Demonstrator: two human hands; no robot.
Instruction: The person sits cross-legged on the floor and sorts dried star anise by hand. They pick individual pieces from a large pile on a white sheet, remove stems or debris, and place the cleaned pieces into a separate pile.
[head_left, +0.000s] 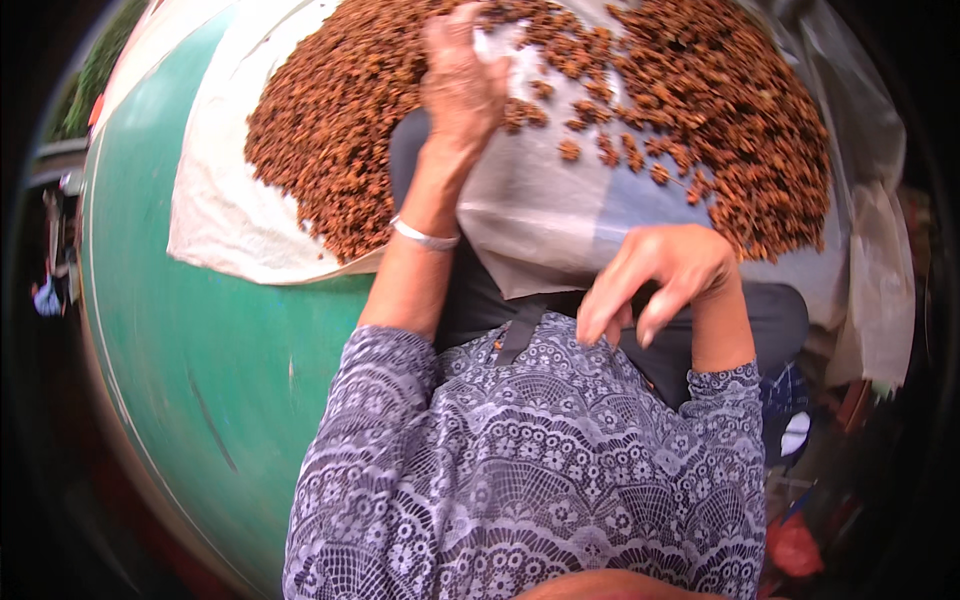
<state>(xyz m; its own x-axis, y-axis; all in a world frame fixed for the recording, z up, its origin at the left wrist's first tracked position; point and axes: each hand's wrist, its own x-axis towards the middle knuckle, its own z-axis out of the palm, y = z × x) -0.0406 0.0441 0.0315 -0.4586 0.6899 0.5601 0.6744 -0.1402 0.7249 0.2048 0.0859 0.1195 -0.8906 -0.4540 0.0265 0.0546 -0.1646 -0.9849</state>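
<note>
Brown star anise lies in two heaps: a left heap (337, 135) on white cloth (217, 202) and a right heap (720, 97) on clear plastic sheeting (540, 202). Several loose star anise pods (592, 112) lie scattered between them. My left hand (465, 82), with a silver bangle (424, 235) on the wrist, reaches over the inner edge of the left heap. It is blurred, and its fingertips at the top edge do not show clearly. My right hand (652, 277) hangs above my lap with fingers bent and apart, holding nothing visible.
A green surface with a white border line (225, 360) extends along the left. My dark-clad knees (772, 315) rest under the plastic's near edge. Crumpled plastic hangs at the right (877, 285), above a red bag (795, 544) lower down.
</note>
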